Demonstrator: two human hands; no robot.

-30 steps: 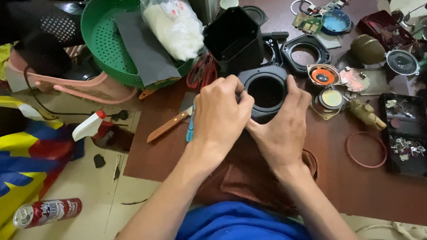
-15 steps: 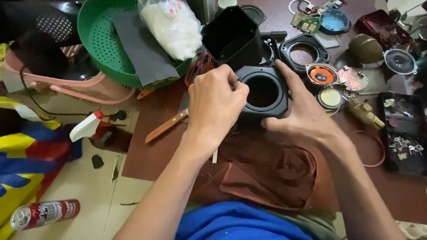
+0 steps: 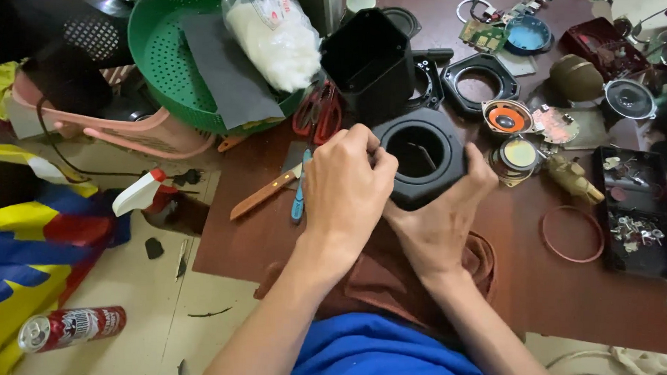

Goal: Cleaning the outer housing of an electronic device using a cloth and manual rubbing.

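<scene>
A black plastic speaker housing (image 3: 423, 157) with a round opening is held over the brown table (image 3: 588, 300). My right hand (image 3: 439, 221) cups it from below and on its right side. My left hand (image 3: 348, 184) rests on its left edge, fingers curled at the rim with thumb and forefinger pinched; I cannot tell if something small is between them. Just left of that hand lie a wooden-handled knife (image 3: 263, 195) and a blue-handled tool (image 3: 299, 194). A brown cloth (image 3: 389, 278) lies under my wrists.
A black box (image 3: 371, 63) stands behind the housing beside red scissors (image 3: 317, 113). A green basket (image 3: 179, 56) holds a dark sheet and a white bag. Speaker cones, rings, a circuit board and a black parts tray (image 3: 639, 213) fill the right. A can (image 3: 70, 326) lies on the floor.
The housing has shifted slightly and my right hand moved from its top rim to beneath it. My left hand stayed at the left edge.
</scene>
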